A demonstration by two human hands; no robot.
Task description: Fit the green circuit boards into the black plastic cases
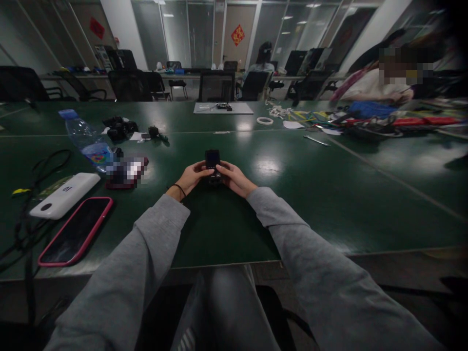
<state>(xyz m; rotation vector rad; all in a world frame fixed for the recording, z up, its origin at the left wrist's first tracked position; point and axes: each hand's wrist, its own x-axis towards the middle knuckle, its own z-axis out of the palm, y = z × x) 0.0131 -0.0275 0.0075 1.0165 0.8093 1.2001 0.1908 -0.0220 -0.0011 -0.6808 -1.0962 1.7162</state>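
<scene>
Both of my hands grip a small black handheld device with a dark screen [212, 157] and buttons below the screen, just above or on the green table. My left hand [193, 176], with a dark band at the wrist, wraps its left side, the thumb lying on the buttons. From the other side my right hand [234, 176] closes around it, its thumb also on the button area. The fingers behind the device are hidden. Its exact kind is too small to make out.
To the left are a water bottle [89, 141], a white power bank [66, 196], a red-framed phone [76, 231] and black cables [27, 229]. Tape [264, 120], a wrench [316, 141] and tangled wires [310, 116] lie to the right, near a seated person [376, 87].
</scene>
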